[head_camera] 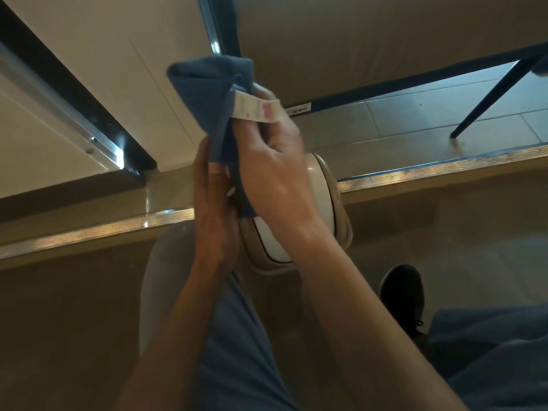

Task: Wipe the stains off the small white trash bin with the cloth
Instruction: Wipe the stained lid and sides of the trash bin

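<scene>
Trash bin (318, 185) sits on your lap, mostly behind your hands, so any stains stay hidden. You're regripping: right hand (275, 179) closed on the blue cloth (207, 84), left hand (216, 209) pinching its lower edge. Next, judged: press cloth onto bin. Motion blurs the fingers.

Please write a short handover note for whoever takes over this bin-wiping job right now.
Left hand: raised in front of the body, fingers on the lower edge of the blue terry cloth with a white label.
Right hand: closed on the same cloth near its label.
Small white plastic trash bin: lying on its side, just behind the hands, largely hidden by them.
Done: cloth is in hand; whether any stains are off cannot be told.
Left: press the cloth to the bin and wipe its stains.
</scene>
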A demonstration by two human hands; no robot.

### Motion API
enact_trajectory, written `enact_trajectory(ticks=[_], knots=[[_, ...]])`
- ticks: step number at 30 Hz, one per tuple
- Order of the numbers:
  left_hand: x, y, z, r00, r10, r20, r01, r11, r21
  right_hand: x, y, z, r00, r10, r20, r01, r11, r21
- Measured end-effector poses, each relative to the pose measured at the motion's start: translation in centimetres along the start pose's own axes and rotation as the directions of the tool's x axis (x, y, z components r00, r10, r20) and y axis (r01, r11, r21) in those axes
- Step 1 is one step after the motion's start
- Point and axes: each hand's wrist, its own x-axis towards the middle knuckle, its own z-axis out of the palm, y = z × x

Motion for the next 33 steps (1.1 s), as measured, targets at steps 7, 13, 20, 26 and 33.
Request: enact_trajectory(ticks=[7, 13, 20, 26, 33], knots=[[1.8, 0.8, -3.6, 0.982, 0.123, -0.142, -0.091, 0.973, 0.211, 0.6, 2.2, 1.0, 0.981, 0.192, 0.031, -0.192, 0.981, -0.019], [2.6, -2.0, -3.3, 0.995, 0.102, -0.006, -0.076, 0.773, 0.630, 0.5, 4.9, -4.4, 0.982, 0.187, -0.027, -0.173, 0.835, -0.523], [2.3, -4.0, -0.4, 0.975, -0.007, 0.222, -0.194, 0.459, 0.867, 1.2, 8.9, -9.6, 0.988, -0.001, -0.157, -0.127, 0.580, -0.805], [6.9, -3.8, 1.9, 0.910, -0.225, 0.347, -0.278, 0.289, 0.916, 0.5, 11.9, -9.1, 0.969, -0.138, -0.205, -0.075, 0.624, -0.778], [9.2, -3.8, 4.6, 0.854, -0.255, 0.453, -0.412, 0.200, 0.889, 0.7, 12.0, -8.8, 0.952, -0.130, -0.277, -0.146, 0.602, -0.785]])
